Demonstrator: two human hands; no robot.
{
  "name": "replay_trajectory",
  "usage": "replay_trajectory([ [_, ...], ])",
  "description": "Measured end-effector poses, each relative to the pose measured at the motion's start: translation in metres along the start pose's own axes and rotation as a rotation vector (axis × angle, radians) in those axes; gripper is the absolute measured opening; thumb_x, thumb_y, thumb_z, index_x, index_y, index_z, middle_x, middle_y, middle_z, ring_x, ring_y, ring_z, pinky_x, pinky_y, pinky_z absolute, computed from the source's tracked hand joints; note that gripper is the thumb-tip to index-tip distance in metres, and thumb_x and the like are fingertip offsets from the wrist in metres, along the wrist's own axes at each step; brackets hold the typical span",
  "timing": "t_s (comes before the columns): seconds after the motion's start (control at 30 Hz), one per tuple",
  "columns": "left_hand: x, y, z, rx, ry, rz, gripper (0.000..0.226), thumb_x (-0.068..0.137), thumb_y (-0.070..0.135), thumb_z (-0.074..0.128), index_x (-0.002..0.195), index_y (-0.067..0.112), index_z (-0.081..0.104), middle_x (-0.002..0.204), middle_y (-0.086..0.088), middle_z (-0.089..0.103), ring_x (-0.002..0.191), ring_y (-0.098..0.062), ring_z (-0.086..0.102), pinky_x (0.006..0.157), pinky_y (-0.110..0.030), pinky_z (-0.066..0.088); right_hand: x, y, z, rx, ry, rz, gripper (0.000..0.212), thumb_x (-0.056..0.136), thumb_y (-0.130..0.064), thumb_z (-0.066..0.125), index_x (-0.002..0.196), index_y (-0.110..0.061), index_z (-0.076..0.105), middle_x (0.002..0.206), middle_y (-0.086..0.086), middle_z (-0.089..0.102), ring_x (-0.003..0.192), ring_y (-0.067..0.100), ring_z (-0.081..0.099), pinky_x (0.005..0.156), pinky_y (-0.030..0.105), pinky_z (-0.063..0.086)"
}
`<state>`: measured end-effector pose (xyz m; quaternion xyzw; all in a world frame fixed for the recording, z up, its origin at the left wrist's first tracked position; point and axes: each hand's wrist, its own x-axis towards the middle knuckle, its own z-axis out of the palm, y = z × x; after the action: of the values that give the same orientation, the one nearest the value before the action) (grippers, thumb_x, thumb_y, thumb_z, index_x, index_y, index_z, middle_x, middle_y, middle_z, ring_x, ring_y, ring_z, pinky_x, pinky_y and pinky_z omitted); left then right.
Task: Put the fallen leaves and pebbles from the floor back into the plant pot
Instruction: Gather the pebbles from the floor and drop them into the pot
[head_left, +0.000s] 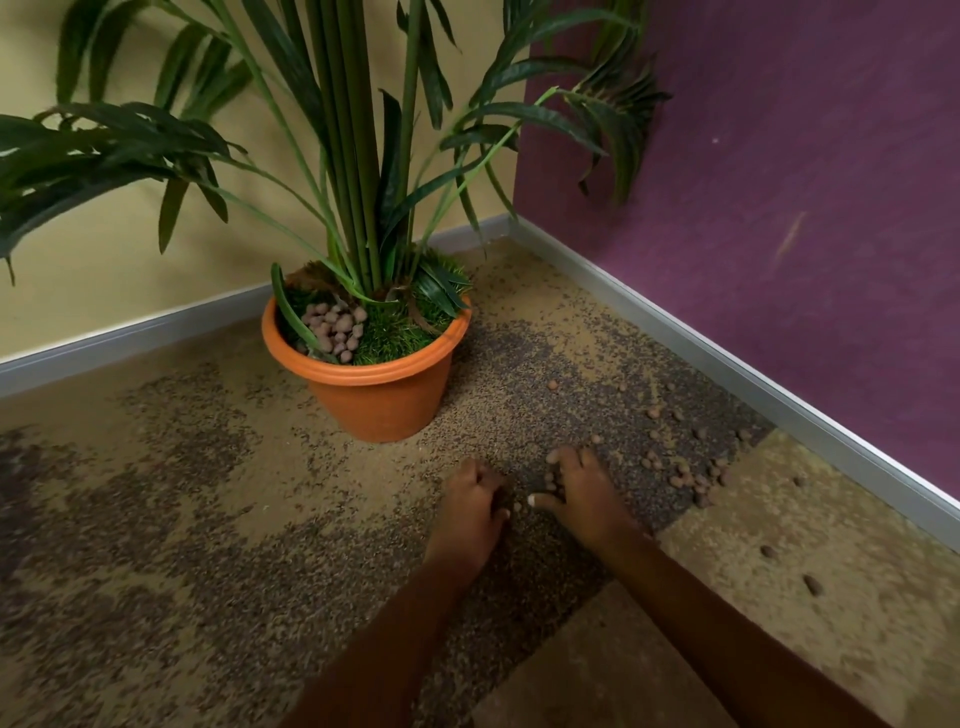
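A: Hands status?
B: From my feed both are down on the carpet (208, 519) in front of the plant pot (374, 395). Left hand (467, 512) curled loosely, fingers bunched; can't tell if it's got anything. Right hand (584, 499) cupped, a few pebbles caught between its fingers.
A: Remaining pebbles?
B: Loose pebbles (685, 473) scattered right of the right hand, toward the purple wall (779, 156). A pile of pebbles (335, 327) already sits in the pot, left of the stems.
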<state>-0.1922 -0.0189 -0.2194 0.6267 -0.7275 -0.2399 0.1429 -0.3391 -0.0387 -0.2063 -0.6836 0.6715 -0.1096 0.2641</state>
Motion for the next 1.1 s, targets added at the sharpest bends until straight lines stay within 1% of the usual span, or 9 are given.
replay_trajectory([
  [0.1,-0.003,0.008,0.007,0.072,-0.052,0.084,0.042,0.095,0.012,0.044,0.136,0.019,0.047,0.137,-0.004,0.040,0.128,-0.019,0.037,0.108,-0.027,0.032,0.005,-0.003,-0.005,0.088,-0.060,0.041,0.086,0.075,-0.013,0.075,0.143,-0.010,0.023,0.138,0.019,0.028,0.118,0.028,0.045,0.104,0.040,0.042],
  [0.17,-0.004,0.012,0.009,0.138,-0.093,0.107,0.043,0.097,0.010,0.039,0.138,0.018,0.043,0.143,-0.006,0.035,0.132,-0.021,0.034,0.109,-0.032,0.034,0.010,-0.005,-0.009,0.134,-0.102,0.060,0.090,0.074,-0.006,0.075,0.145,-0.009,0.020,0.141,0.018,0.022,0.106,0.020,0.045,0.103,0.040,0.045],
  [0.37,-0.006,0.014,0.009,0.169,-0.069,0.127,0.034,0.097,0.011,0.037,0.129,0.012,0.050,0.135,-0.006,0.041,0.125,-0.020,0.039,0.102,-0.029,0.037,0.011,-0.004,-0.008,-0.028,-0.090,-0.077,0.041,0.081,-0.002,0.065,0.121,-0.006,0.054,0.128,0.016,0.043,0.114,0.028,0.051,0.090,0.022,0.041],
  [0.47,-0.008,0.016,0.011,0.136,-0.021,0.118,0.030,0.097,0.011,0.038,0.123,0.011,0.052,0.129,-0.006,0.045,0.120,-0.019,0.043,0.097,-0.026,0.036,0.001,-0.003,-0.002,-0.114,-0.046,-0.141,0.021,0.086,-0.005,0.058,0.107,-0.009,0.060,0.118,0.013,0.051,0.108,0.028,0.055,0.090,0.031,0.044],
  [0.67,-0.016,0.021,0.011,-0.142,0.101,-0.062,0.023,0.092,0.005,0.047,0.107,0.008,0.064,0.118,-0.006,0.056,0.111,-0.017,0.052,0.090,-0.018,0.033,-0.010,0.003,-0.003,-0.018,-0.013,-0.048,0.013,0.084,-0.001,0.056,0.095,-0.003,0.063,0.106,0.014,0.060,0.096,0.028,0.060,0.083,0.029,0.047],
  [0.77,-0.019,0.027,0.008,-0.434,0.143,-0.233,0.019,0.091,0.001,0.050,0.103,0.001,0.065,0.108,-0.014,0.066,0.096,-0.022,0.060,0.075,-0.020,0.038,-0.018,0.007,-0.010,0.275,-0.050,0.117,0.017,0.082,0.002,0.061,0.099,0.003,0.063,0.076,0.003,0.056,0.077,0.025,0.062,0.061,0.021,0.051],
  [0.87,-0.020,0.033,0.002,-0.617,0.135,-0.335,0.021,0.092,0.000,0.050,0.107,-0.003,0.065,0.088,-0.011,0.066,0.075,-0.014,0.053,0.053,-0.014,0.034,-0.025,0.007,-0.016,0.571,-0.097,0.236,0.020,0.084,0.003,0.061,0.104,0.005,0.060,0.074,-0.001,0.051,0.069,0.011,0.056,0.058,0.020,0.051],
  [1.03,-0.021,0.044,-0.011,-0.505,0.222,-0.189,0.022,0.092,0.001,0.050,0.106,0.000,0.068,0.105,-0.011,0.069,0.095,-0.021,0.063,0.081,-0.021,0.044,-0.035,-0.009,-0.028,0.681,-0.032,0.160,0.014,0.084,0.001,0.061,0.098,-0.001,0.062,0.069,-0.001,0.053,0.066,0.005,0.056,0.050,0.010,0.053],
  [1.1,-0.022,0.052,-0.019,-0.747,0.174,-0.265,0.022,0.093,0.000,0.047,0.101,-0.001,0.068,0.091,-0.011,0.069,0.079,-0.018,0.061,0.072,-0.022,0.047,-0.039,-0.020,-0.034,0.675,-0.008,0.087,0.013,0.083,0.001,0.063,0.094,-0.005,0.063,0.069,-0.004,0.055,0.065,0.004,0.057,0.052,0.010,0.053],
])
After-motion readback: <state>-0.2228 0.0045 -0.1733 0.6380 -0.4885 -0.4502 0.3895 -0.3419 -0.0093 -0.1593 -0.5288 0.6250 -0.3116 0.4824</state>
